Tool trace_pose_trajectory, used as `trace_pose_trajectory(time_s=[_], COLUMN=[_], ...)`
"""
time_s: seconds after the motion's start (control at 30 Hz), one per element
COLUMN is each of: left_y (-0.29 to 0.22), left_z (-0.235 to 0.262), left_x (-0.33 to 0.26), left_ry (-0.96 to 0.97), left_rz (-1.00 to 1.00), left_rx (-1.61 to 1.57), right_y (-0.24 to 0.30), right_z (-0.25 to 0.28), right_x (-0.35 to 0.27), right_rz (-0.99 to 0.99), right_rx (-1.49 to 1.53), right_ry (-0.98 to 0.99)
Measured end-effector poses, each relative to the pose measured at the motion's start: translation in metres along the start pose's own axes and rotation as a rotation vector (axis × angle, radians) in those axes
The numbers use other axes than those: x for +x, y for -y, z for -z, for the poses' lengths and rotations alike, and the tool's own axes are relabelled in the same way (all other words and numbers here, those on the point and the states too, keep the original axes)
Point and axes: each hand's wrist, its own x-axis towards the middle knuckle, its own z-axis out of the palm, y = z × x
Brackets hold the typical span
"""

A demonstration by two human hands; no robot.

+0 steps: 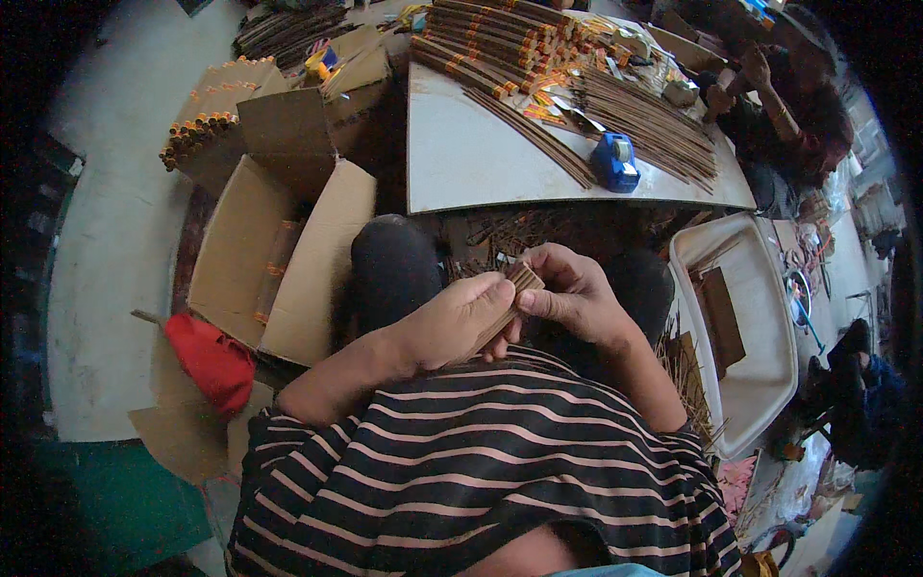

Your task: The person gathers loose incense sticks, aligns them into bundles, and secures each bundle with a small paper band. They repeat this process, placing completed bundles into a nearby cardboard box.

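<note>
A small bundle of thin brown sticks (523, 279) is held in front of my lap, its end pointing up and away from me. My left hand (460, 322) is closed around the bundle, with the thumb lying along its side. At the same end, the thumb and fingers of my right hand (575, 290) pinch the sticks. My fingers and palm hide the lower part of the bundle.
Ahead stands a white table (452, 159) with stacked banded bundles (500, 43), loose brown sticks (639, 120) and a blue tape dispenser (615, 163). An open cardboard box (322, 264) is on my left, with a red cloth (210, 363) nearby. A white tub (760, 385) stands right. Another person (798, 106) sits at the far right.
</note>
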Motion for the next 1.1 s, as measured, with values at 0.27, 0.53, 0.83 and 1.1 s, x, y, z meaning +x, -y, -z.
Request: trace_pose_trajectory(time_s=[0.27,0.53,0.83,1.1], left_y=[0.01,0.02,0.034,0.046], left_z=[0.022,0.053,0.094,0.126], left_x=[0.018,0.039,0.062,0.079], left_ry=[0.064,-0.002,-0.04,-0.072], left_rz=[-0.014,0.066,0.167,0.256], left_rx=[0.098,-0.056,-0.165,-0.215], right_y=[-0.006,-0.006,-0.041,-0.063], right_z=[0.013,0.049,0.224,0.272], right_x=[0.018,0.075,0.241,0.322], right_rz=[-0.06,-0.166,-0.025,-0.283], right_rx=[-0.04,-0.147,-1.317,-1.482], right_ry=[0.023,0.067,-0.433,-0.388])
